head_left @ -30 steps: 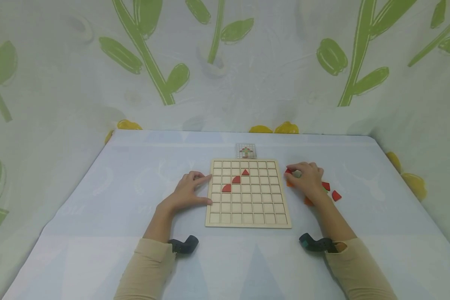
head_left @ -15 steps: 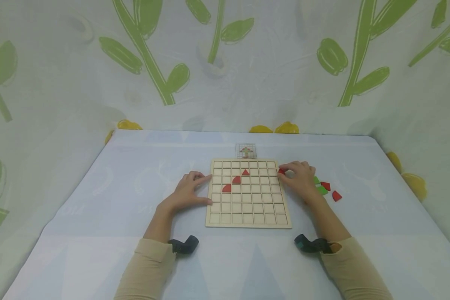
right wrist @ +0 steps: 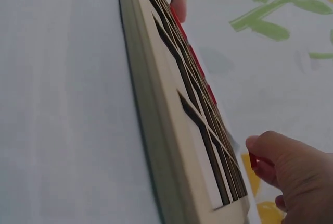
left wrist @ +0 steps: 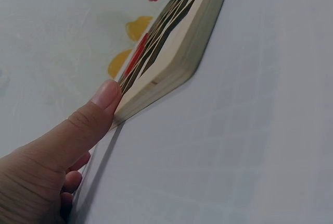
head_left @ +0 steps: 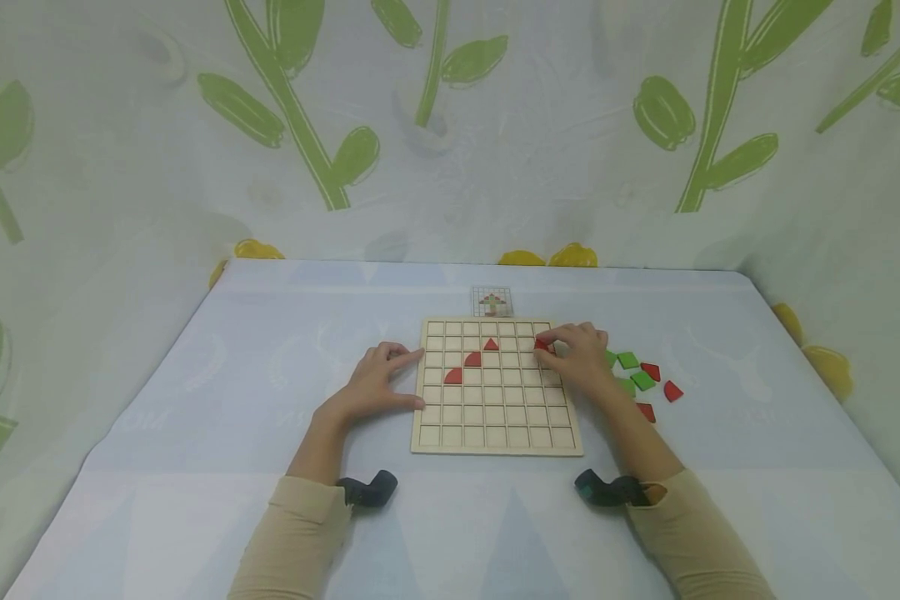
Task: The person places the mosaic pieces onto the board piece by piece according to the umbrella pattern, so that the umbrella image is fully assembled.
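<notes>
A wooden grid board [head_left: 495,450] lies in the middle of the table. In its cells sit a red triangle [head_left: 491,344] and two red quarter-circle pieces, one at the upper middle [head_left: 473,360] and one lower to its left [head_left: 453,377]. My left hand [head_left: 375,381] touches the board's left edge, thumb and forefinger spread wide apart; the left wrist view shows the thumb [left wrist: 106,96] against the edge. Over the board's upper right cells, my right hand [head_left: 581,360] pinches a small red piece [right wrist: 253,160] between thumb and fingertips. Its shape is mostly hidden by the fingers.
A small pattern card [head_left: 492,302] lies just behind the board. Right of the board are loose green squares [head_left: 627,360] and several red pieces [head_left: 672,391], partly hidden by the right hand and forearm. A leaf-patterned cloth [head_left: 555,167] rises behind the table.
The right hand has moved left from the loose pieces to above the board's right side, carrying the red piece. More loose pieces show behind it. The left hand stays in place.
</notes>
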{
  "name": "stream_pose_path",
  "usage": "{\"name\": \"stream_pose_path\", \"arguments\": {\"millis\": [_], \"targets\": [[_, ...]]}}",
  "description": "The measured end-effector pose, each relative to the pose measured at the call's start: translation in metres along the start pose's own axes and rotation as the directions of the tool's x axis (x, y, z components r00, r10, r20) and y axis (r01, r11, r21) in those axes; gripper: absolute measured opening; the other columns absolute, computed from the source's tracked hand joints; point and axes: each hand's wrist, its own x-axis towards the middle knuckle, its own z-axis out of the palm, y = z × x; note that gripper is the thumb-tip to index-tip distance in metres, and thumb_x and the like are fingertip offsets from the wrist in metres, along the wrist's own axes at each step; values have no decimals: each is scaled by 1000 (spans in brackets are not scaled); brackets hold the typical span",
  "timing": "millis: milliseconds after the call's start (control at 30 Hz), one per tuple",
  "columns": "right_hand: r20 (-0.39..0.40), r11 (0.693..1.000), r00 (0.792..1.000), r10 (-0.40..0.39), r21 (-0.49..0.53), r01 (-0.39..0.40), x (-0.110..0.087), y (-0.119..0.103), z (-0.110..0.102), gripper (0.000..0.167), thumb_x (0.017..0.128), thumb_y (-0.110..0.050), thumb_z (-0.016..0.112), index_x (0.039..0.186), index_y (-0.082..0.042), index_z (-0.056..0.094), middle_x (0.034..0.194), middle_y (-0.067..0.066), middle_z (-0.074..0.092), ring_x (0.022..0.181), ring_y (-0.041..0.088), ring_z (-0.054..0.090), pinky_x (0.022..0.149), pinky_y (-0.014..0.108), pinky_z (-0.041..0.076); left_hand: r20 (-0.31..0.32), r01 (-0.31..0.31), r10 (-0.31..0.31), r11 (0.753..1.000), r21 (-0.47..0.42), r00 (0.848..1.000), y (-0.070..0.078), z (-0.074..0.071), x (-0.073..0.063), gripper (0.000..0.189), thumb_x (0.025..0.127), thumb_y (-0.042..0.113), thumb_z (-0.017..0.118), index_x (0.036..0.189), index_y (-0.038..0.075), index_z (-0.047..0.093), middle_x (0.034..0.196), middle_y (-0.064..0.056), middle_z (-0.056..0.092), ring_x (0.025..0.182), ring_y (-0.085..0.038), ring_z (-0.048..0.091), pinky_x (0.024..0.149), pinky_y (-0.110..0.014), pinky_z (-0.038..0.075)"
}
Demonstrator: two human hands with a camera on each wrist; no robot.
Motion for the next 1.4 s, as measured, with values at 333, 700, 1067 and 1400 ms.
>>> {"name": "stream_pose_path", "arguments": {"millis": [333,700,1067,1400], "targets": [[2,995,995,-96,14,96,4,-10,12,26,81,-22,72,103,-8,71,100,8,68,94,27,47,84,48,24,5,6,-6,1000,0,1000,1,-1,0,87,68,49,80,143,22,44,130,-7,41,115,-25,37,96,-45,34],[21,980,982,-188,65,186,5,-18,22,22,79,-19,74,99,-10,73,96,5,70,87,23,45,77,41,22,-1,4,-4,1000,0,1000,0,-1,-1,87,68,48,80,142,22,45,129,-7,42,116,-26,37,97,-46,34],[81,978,976,-203,70,197,7,-19,26,22,80,-23,75,99,-12,73,102,5,68,87,22,43,79,44,23,-5,-13,13,1000,6,1000,0,-1,-1,86,69,48,80,143,21,44,129,-7,42,115,-26,37,95,-46,34],[122,979,972,-202,49,197,6,-19,27,24,81,-24,74,102,-13,73,104,5,66,90,22,44,78,43,24,-9,-4,4,1000,1,1000,-1,1,1,86,68,50,79,142,22,45,129,-8,42,114,-26,37,96,-46,34]]}}
